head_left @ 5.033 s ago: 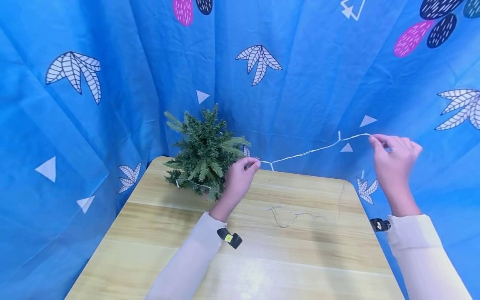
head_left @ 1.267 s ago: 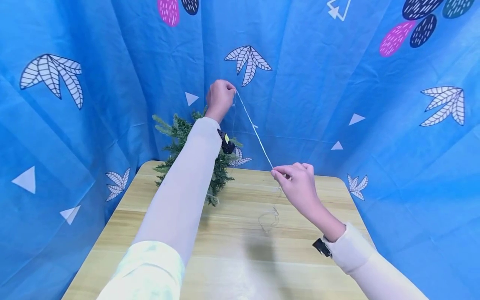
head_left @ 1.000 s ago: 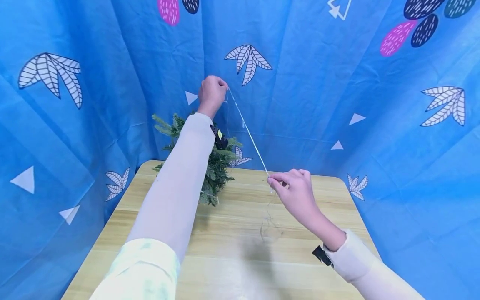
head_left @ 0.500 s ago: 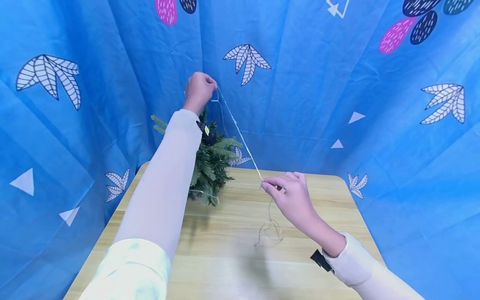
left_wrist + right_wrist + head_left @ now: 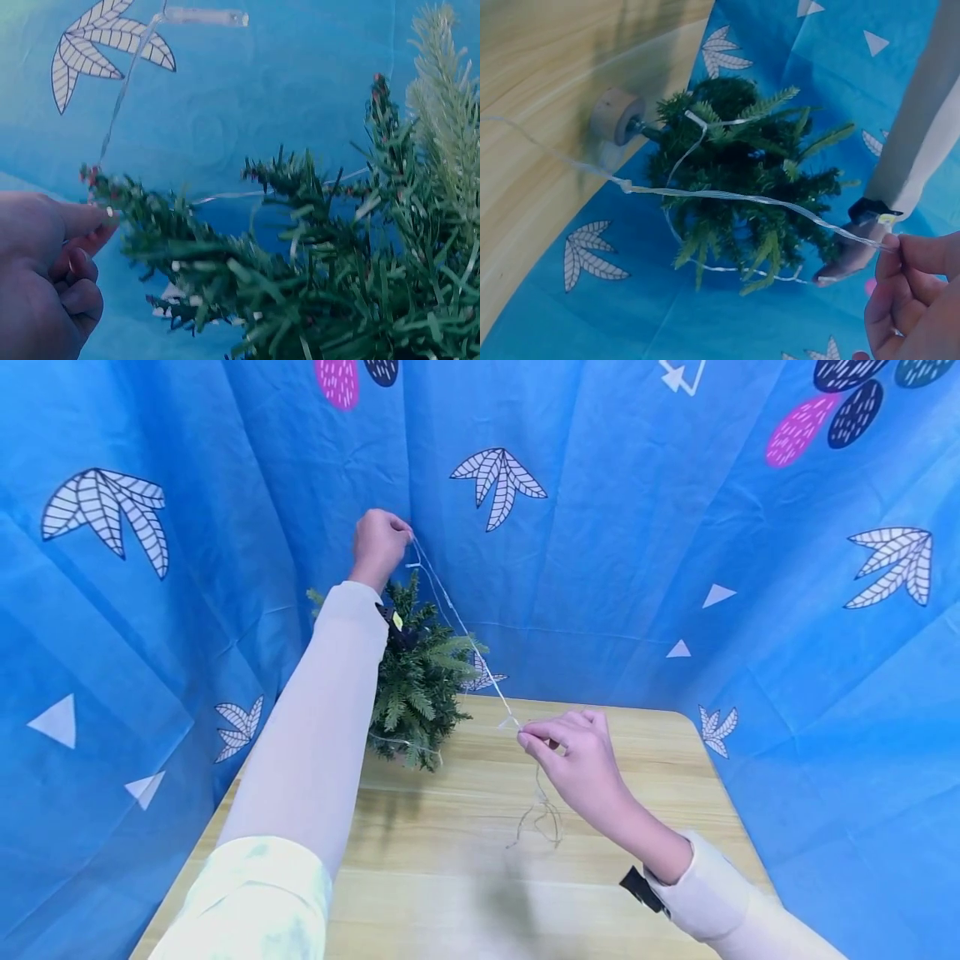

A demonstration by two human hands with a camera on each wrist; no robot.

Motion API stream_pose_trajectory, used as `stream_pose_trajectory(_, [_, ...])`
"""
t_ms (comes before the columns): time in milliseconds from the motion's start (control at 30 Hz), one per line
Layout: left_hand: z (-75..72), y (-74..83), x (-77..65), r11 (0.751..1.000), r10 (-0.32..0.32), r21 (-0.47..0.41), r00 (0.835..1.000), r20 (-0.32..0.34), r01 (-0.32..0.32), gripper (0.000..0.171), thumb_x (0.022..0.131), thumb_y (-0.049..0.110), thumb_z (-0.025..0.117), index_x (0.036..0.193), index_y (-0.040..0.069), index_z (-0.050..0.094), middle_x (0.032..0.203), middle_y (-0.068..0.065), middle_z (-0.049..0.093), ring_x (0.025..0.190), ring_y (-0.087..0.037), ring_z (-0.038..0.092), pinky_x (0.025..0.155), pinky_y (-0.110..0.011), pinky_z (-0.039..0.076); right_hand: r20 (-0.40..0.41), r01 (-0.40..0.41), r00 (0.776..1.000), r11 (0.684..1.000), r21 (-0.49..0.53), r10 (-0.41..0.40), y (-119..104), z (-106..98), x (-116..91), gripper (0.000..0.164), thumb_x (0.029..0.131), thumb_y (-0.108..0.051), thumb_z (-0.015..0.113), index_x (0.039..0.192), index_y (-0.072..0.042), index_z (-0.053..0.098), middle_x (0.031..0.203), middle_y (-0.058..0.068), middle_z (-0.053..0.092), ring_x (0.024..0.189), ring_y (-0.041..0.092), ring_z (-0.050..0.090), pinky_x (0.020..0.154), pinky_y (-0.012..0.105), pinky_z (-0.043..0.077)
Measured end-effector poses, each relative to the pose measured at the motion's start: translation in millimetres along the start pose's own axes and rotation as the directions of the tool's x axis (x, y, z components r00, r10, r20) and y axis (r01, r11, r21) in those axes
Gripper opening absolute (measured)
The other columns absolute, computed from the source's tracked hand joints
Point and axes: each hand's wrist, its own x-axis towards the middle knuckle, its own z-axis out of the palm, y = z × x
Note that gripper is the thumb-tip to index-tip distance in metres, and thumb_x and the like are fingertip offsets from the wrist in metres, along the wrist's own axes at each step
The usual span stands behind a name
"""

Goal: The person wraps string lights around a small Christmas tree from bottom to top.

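Note:
A small artificial Christmas tree (image 5: 420, 697) stands at the table's back left, partly covered by my left arm. Its round wooden base (image 5: 619, 116) shows in the right wrist view. Thin, clear string lights (image 5: 491, 681) run between my hands. Above the tree, my left hand (image 5: 378, 545) pinches one part between thumb and fingertips. Farther right and lower, my right hand (image 5: 581, 756) pinches another part over the table. The loose tail hangs below it in a tangle. Part of the string crosses the tree's lower branches. One small bulb (image 5: 206, 16) sticks out near my left hand.
The light wooden table (image 5: 637, 827) has rounded back corners. A blue patterned curtain (image 5: 600, 527) hangs close behind the tree and along both sides. My left sleeve (image 5: 300, 718) reaches across the tree's left side.
My left hand has risen from the tree's right side to above it, then drifted left, still pinching the string. My right hand has come left and down, closer to the tree.

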Motion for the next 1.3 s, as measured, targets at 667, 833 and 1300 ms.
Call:
stream_pose_trajectory(667, [-18.6, -23.5, 3.7, 0.993, -0.066, 0.093, 0.995, -0.07, 0.073, 0.028, 0.105, 0.023, 0.053, 0.122, 0.012, 0.073, 0.135, -0.004, 0.066, 0.117, -0.022, 0.061, 0.087, -0.037, 0.05, -0.037, 0.025, 0.999, 0.998, 0.06, -0.023, -15.6, -0.9, 0.1, 0.011, 0.087, -0.014, 0.08, 0.097, -0.01, 0.08, 0.084, -0.004, 0.075, 0.082, 0.012, 0.06, 0.095, 0.039, 0.031])
stream_pose_trajectory(833, [-25.1, -30.6, 2.0, 0.994, -0.066, 0.089, 0.997, -0.05, 0.071, 0.029, 0.105, 0.022, 0.053, 0.124, 0.01, 0.072, 0.138, -0.006, 0.064, 0.118, -0.024, 0.058, 0.089, -0.037, 0.05, -0.076, 0.004, 0.997, 0.994, 0.112, 0.004, -16.0, -3.3, -0.4, 0.009, 0.089, -0.011, 0.077, 0.097, -0.009, 0.079, 0.079, -0.008, 0.07, 0.083, 0.011, 0.057, 0.096, 0.037, 0.03])
stream_pose_trajectory(1300, [-34.5, -39.6, -1.0, 0.994, -0.063, 0.087, 0.998, -0.002, 0.063, 0.03, 0.104, 0.023, 0.057, 0.127, 0.008, 0.07, 0.144, -0.008, 0.059, 0.128, -0.027, 0.055, 0.098, -0.041, 0.048, -0.128, -0.002, 0.991, 0.965, 0.261, 0.036, -27.7, -4.9, 3.5, 0.011, 0.091, -0.008, 0.074, 0.098, -0.015, 0.079, 0.077, -0.008, 0.062, 0.086, 0.012, 0.054, 0.094, 0.031, 0.031])
